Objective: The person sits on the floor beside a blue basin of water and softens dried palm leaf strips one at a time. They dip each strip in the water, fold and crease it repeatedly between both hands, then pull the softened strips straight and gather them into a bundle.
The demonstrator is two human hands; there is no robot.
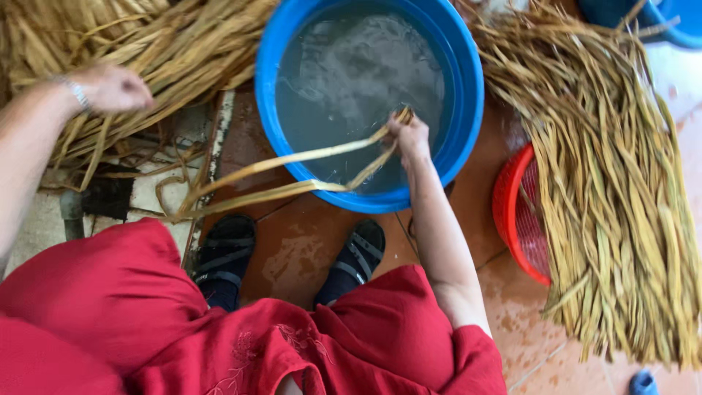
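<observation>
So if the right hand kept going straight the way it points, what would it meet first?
Probably the water in the blue tub: the right hand, holding dried strips, points over it, though its height above is unclear.

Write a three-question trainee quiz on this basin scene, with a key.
1. True or false: the right hand holds long dried leaf strips over the blue basin of water.
2. Where is the left hand? A) in the water B) on the heap of dried leaves C) on the red basket
3. Fill in: the big bundle of leaves lies across the red ____.

Key: 1 true; 2 B; 3 basket.
</observation>
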